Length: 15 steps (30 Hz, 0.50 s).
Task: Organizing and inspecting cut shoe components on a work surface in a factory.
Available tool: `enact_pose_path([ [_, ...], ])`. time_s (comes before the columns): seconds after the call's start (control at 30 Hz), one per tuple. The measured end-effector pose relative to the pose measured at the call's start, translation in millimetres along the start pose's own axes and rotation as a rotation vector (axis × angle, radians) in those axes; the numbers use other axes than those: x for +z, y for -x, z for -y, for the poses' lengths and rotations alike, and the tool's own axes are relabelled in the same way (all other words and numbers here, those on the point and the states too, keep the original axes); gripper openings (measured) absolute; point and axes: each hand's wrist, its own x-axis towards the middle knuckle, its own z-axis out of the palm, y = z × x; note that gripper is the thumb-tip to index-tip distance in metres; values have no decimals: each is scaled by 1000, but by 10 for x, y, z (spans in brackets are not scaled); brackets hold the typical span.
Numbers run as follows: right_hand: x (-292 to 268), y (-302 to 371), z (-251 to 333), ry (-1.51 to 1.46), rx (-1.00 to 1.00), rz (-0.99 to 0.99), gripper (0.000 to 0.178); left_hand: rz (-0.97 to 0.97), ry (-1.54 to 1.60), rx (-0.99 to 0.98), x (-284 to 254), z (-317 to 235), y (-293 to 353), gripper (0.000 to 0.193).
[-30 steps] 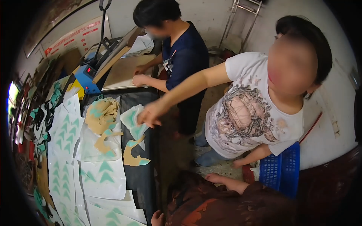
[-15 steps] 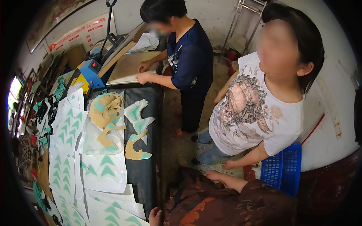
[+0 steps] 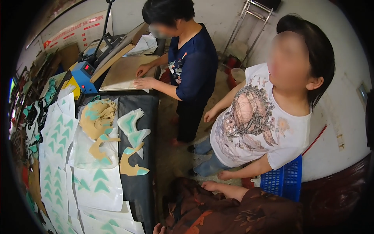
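Observation:
My left hand [image 3: 158,229] shows only in part at the lower edge, beside the dark-covered table [image 3: 138,191]; most of its fingers are hidden. My right hand [image 3: 210,186] lies against my brown patterned clothing [image 3: 233,212], fingers loosely out and nothing seen in them. Nearest the left hand are white sheets [image 3: 113,189] printed with green chevron shapes. Farther up the table lie tan cut pieces with green ends [image 3: 130,162], a fanned pile of similar tan pieces [image 3: 97,121] on clear plastic, and white-and-green curved pieces [image 3: 130,123].
A co-worker in dark blue [image 3: 194,62] has both hands on the flat board [image 3: 126,72] of a press with a blue control box [image 3: 83,76]. Another person in a white T-shirt [image 3: 257,117] stands at the right, before a blue plastic basket [image 3: 282,179]. Scraps crowd the left side.
The view has shifted, so the table sits farther left and lower. The person in white has moved one arm forward. The co-worker's near hand lies flatter on the board.

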Motion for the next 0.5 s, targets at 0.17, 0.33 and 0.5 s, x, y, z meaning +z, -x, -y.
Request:
enact_pose_path([
  [0.17, -194, -159, 100, 6, 54, 31, 28, -9, -90, 15, 12, -263, -123, 34],
  [0.33, -358, -346, 214, 33, 76, -1, 29, -39, -221, 50, -37, -886, -204, 35],
  [0.5, -569, -539, 301, 26, 60, -12, 32, -42, -276, 45, -63, -980, -410, 39],
])
